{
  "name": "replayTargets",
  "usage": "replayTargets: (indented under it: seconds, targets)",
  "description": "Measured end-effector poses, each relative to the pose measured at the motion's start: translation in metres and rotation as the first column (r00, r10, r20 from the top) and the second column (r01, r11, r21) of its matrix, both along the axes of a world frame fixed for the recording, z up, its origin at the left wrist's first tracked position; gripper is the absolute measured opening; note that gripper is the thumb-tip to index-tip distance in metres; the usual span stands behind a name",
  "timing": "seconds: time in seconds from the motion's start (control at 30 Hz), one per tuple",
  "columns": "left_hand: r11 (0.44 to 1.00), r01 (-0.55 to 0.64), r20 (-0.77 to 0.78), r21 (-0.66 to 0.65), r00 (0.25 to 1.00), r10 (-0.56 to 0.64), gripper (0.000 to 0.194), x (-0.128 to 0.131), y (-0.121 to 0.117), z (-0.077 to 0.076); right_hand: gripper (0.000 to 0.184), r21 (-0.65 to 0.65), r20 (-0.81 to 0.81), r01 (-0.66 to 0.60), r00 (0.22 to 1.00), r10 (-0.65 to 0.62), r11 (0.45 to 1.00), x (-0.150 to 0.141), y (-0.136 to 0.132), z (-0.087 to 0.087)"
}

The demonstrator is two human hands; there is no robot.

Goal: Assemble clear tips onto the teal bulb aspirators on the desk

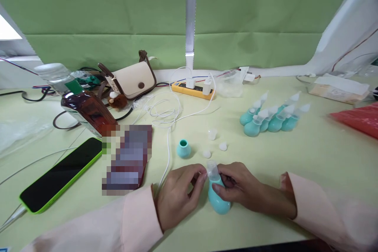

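Observation:
My right hand (240,187) is wrapped round a teal squeeze bulb nasal aspirator (219,201) with a translucent collar (212,168) on top, tilted slightly. My left hand (183,193) has thumb and forefinger pinched together at the left edge of that collar; whatever lies between the fingertips is too small to make out. Beyond the hands stands a separate teal bulb (183,149), its round opening facing up. To its right lie a small translucent cup-shaped piece (212,134) and two small whitish pieces (223,146). Several teal bulbs with translucent pointed tips (274,120) stand grouped at the right.
At left are a phone in a green case (62,177), a blurred-out dark red packet (130,161) and a tilted bottle of dark liquid (85,106). A cream handbag (134,80), white cables and a yellow power strip (193,90) lie behind. Red plastic (360,118) lies far right.

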State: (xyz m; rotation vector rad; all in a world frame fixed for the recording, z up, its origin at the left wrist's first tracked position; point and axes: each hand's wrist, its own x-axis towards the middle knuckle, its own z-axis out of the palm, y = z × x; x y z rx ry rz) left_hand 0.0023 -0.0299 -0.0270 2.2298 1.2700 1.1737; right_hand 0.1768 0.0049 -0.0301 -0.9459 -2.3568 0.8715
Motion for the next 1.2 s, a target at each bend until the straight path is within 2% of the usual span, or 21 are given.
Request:
replayTargets:
  seconds: [0.13,0.33,0.5,0.6,0.73,0.93,1.2]
  targets:
    - [0.999,0.008,-0.047,-0.036,0.999,-0.010,0.006,0.001,0.000,-0.001,0.026,0.010,0.003,0.033,0.999,-0.033,0.999,-0.001,-0.002,-0.005]
    - [1.000,0.020,-0.038,0.012,0.999,-0.020,0.006,0.000,-0.001,-0.003,0.024,-0.084,-0.088,0.122,0.988,-0.129,0.989,-0.003,0.000,-0.003]
    - [1.000,-0.015,0.016,0.020,1.000,0.015,0.014,0.000,0.000,-0.002,0.020,-0.095,-0.098,0.010,0.995,-0.019,0.995,-0.001,0.000,-0.002]
    - [0.997,-0.008,0.051,0.074,0.999,0.004,0.019,-0.001,0.002,-0.001,0.021,-0.052,-0.092,-0.002,0.996,-0.003,0.999,0.000,0.000,-0.004]
    - [0.990,0.022,0.106,0.141,0.994,-0.037,0.014,0.000,0.004,0.002,0.021,0.060,-0.048,0.059,0.997,-0.056,0.996,-0.001,0.000,-0.006]
    - [0.998,-0.008,0.225,0.062,0.974,-0.006,0.009,0.003,0.005,0.006,0.024,0.145,0.013,0.090,0.996,-0.093,0.985,-0.004,0.000,0.001]
    - [0.998,-0.009,0.221,-0.069,0.975,0.024,0.009,0.004,0.004,0.014,0.024,0.234,0.070,0.050,0.995,-0.068,0.971,-0.004,0.001,0.009]
